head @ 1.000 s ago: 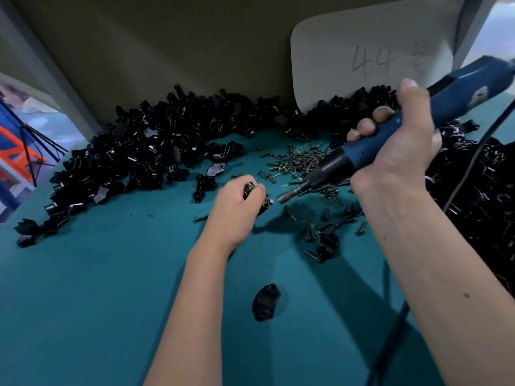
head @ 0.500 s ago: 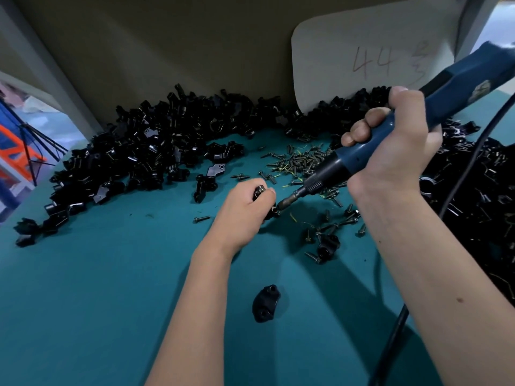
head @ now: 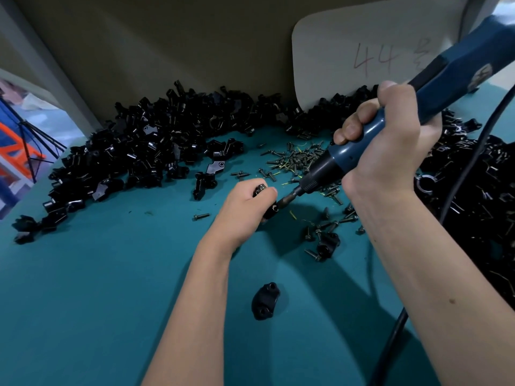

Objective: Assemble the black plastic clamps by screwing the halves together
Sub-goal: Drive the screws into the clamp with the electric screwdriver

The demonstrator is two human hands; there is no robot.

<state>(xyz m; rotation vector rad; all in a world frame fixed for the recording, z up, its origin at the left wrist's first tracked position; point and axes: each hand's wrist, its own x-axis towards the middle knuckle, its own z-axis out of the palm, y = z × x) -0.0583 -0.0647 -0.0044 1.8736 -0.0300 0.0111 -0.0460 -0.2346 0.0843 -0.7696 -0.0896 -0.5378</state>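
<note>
My left hand [head: 245, 207] grips a black plastic clamp [head: 269, 211] just above the teal table [head: 83, 288]; most of the clamp is hidden by my fingers. My right hand [head: 390, 140] holds a blue electric screwdriver [head: 362, 146] slanted down to the left. Its bit tip [head: 284, 201] meets the clamp's right end. A loose black clamp half [head: 264, 300] lies on the table near me, between my forearms.
A big heap of black clamp parts [head: 145, 151] curves along the back and continues on the right [head: 473, 196]. Loose screws [head: 295, 158] are scattered behind my hands, more with another clamp part [head: 327, 245] to the right. A white card marked 44 [head: 367, 51] leans against the wall. The screwdriver's cable [head: 390, 344] hangs along my right arm.
The screwdriver came down and leftward from a raised position until its bit reached the clamp in my left hand. My left hand shifted slightly right with the clamp.
</note>
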